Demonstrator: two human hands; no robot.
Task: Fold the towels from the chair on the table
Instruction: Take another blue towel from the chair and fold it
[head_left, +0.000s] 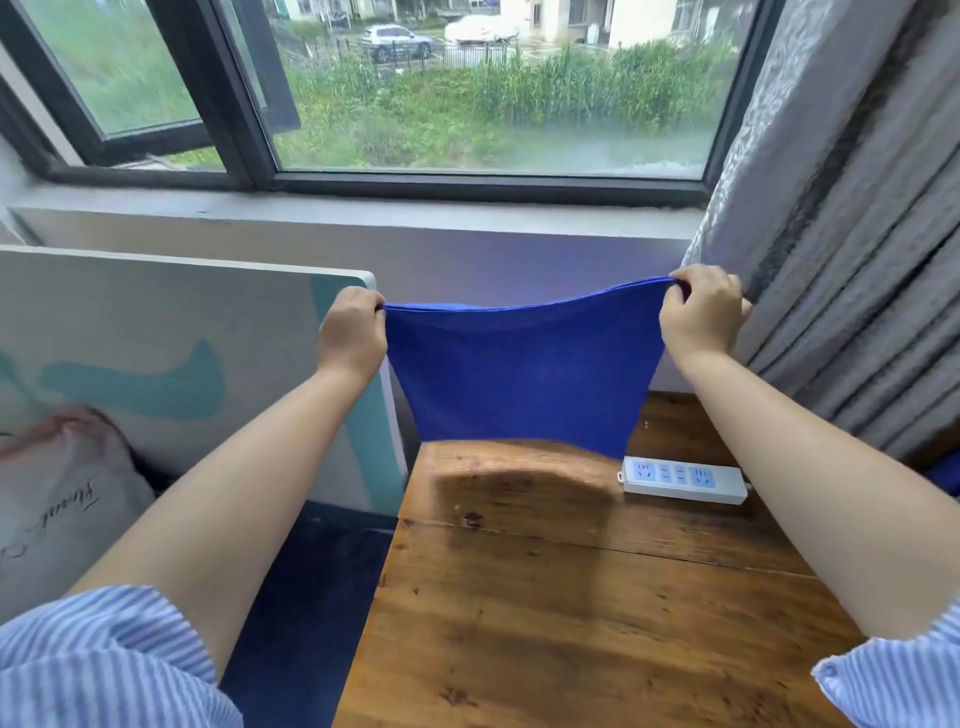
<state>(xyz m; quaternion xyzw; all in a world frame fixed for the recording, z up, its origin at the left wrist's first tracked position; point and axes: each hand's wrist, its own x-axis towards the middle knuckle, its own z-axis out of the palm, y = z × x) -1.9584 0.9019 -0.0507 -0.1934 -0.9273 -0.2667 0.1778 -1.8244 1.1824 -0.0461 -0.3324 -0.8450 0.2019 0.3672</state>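
I see my left hand (352, 332) and right hand (701, 312) each pinching a top corner of the blue towel (524, 374), which hangs stretched above the wooden bench (571, 597), its lower edge beside the white power strip (683, 479).

White power strip (683, 479) lies on the wood near the far right edge, w/ 2 blue-faced sockets plus switches between. Gray curtain (841, 218) hangs at right, in heavy folds. Dark-framed window (249, 104) behind, 1 pane swung open at left; outside: tall green plants, a fence, 1 silver car (397, 41). White board w/ teal shapes (171, 364) leans at left. Pale cushion w/ script lettering (57, 499) sits in front of it, lower left.
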